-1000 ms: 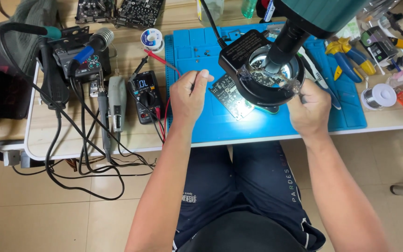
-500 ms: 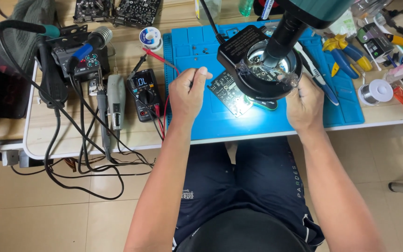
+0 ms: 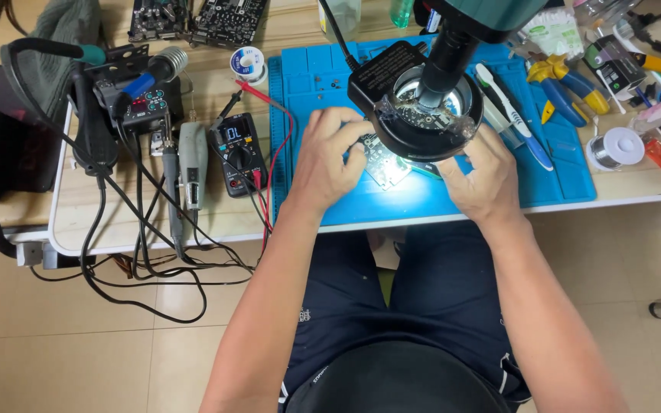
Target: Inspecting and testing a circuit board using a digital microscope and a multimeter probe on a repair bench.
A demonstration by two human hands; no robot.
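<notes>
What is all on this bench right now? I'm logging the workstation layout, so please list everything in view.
circuit board: one, pale, lit, on the mat under the magnifier lamp
magnifier lamp: one, black ring, above the board
work mat: one, blue, on the table
multimeter: one, black, left of the mat
red probe lead: one, along the mat's left edge
soldering station: one, black, far left
solder spools: two, white, one each side
pliers: one, yellow and blue handles, mat's right part
left hand: at the board's left edge
right hand: at the lamp's right rim
</notes>
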